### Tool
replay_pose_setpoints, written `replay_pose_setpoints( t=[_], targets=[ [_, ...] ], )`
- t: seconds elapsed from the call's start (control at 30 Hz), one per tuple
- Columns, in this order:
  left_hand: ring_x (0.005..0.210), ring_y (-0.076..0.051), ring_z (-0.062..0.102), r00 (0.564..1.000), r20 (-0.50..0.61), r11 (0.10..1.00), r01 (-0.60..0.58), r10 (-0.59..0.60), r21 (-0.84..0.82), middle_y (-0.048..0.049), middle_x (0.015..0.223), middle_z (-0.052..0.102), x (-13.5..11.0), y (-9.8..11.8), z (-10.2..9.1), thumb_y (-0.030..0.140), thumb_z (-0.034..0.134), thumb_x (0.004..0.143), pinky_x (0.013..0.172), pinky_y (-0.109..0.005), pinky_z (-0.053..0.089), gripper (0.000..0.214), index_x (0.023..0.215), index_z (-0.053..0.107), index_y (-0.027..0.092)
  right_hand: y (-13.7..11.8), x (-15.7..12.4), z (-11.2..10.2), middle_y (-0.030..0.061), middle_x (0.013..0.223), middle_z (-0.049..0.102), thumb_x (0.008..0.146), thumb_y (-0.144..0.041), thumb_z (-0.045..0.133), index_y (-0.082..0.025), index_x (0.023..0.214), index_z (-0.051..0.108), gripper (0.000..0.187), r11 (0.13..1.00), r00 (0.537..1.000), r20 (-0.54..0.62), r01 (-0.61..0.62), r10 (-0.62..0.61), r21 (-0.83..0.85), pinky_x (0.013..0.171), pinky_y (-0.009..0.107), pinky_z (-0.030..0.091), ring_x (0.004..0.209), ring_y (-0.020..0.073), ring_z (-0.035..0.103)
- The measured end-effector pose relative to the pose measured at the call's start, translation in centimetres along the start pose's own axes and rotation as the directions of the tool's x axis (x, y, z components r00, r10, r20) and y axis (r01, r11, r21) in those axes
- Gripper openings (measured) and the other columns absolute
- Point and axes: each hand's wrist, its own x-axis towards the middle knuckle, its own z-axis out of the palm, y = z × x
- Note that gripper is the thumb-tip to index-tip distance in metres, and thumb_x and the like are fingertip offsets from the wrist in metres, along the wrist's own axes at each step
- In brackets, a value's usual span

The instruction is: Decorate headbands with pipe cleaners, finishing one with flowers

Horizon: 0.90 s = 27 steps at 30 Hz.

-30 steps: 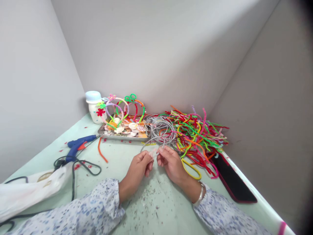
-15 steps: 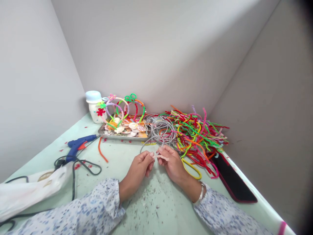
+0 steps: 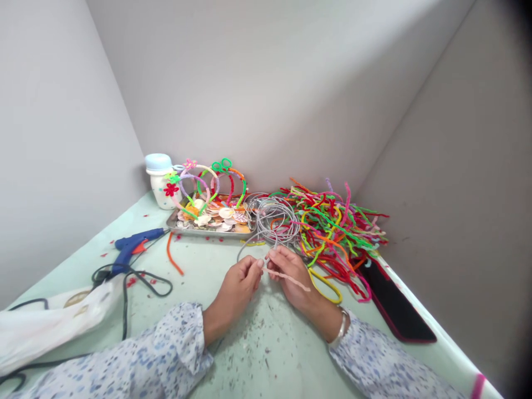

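My left hand (image 3: 238, 288) is closed, thumb and forefinger pinching one end of a pale pink pipe cleaner (image 3: 291, 279). The pipe cleaner's loose length slants down to the right across my right hand (image 3: 296, 280). My right fingers are pinched together, fingertips almost meeting the left ones, on what looks like the end of a grey wire (image 3: 276, 242). Just beyond both hands lies the loose coil of grey wire (image 3: 277, 217). Fingers partly hide where pipe cleaner and wire come together.
Behind stands a metal tray (image 3: 211, 235) of shells with several decorated headbands (image 3: 245, 185), beside a white jar (image 3: 160, 188). A heap of coloured pipe cleaners (image 3: 332, 221) and a black flat case (image 3: 399, 305) are at right. A blue glue gun (image 3: 124, 256) and cord lie left.
The pale pink pipe cleaner's free end has swung down and right, showing longer across my right hand. Both hands have stayed nearly in place.
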Motion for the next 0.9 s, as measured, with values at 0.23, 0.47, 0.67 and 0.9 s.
replay_pose_setpoints(
  t=[0.23,0.47,0.67,0.9],
  targets=[
    [0.044,-0.008,0.034,0.999,0.032,0.997,-0.004,0.006,-0.072,0.0063,0.052,0.039,-0.35,0.04,-0.13,0.046,0.039,0.089,0.043,-0.02,0.029,0.037,0.065,0.043,0.018,-0.33,0.05,0.33,-0.0036,0.058,0.053,0.075,-0.04,0.066,-0.018,0.067,0.057,0.025,0.999,0.999,-0.037,-0.026,0.027,0.021,0.049,0.022,0.035,0.05,0.0089,0.045],
    [0.044,-0.008,0.034,0.999,0.039,0.996,-0.013,0.016,-0.092,0.0061,0.053,0.039,-0.38,0.19,-0.19,0.045,0.041,0.088,0.043,-0.021,0.028,0.035,0.067,0.044,0.018,-0.4,0.03,0.32,-0.0031,0.058,0.052,0.076,-0.04,0.065,-0.018,0.066,0.057,0.026,1.0,0.999,-0.036,-0.022,0.022,0.008,0.048,0.022,0.035,0.049,0.009,0.044],
    [0.045,-0.009,0.034,0.999,0.031,0.999,-0.019,0.02,-0.029,0.0065,0.052,0.039,-0.28,0.15,-0.08,0.044,0.041,0.088,0.045,-0.021,0.029,0.034,0.067,0.044,0.018,-0.5,-0.04,0.37,-0.0033,0.058,0.052,0.078,-0.036,0.064,-0.017,0.066,0.058,0.023,1.0,0.999,-0.044,-0.026,0.027,0.009,0.048,0.021,0.035,0.05,0.0083,0.044],
    [0.049,-0.01,0.034,1.0,0.006,0.999,-0.03,0.03,0.041,0.0061,0.055,0.039,-0.09,-0.17,0.01,0.042,0.042,0.089,0.049,-0.022,0.029,0.032,0.067,0.044,0.019,-0.59,-0.04,0.48,-0.0039,0.057,0.052,0.076,-0.035,0.065,-0.017,0.065,0.057,0.022,0.998,0.997,-0.052,-0.046,0.048,0.037,0.047,0.02,0.035,0.049,0.0078,0.044]
  ],
)
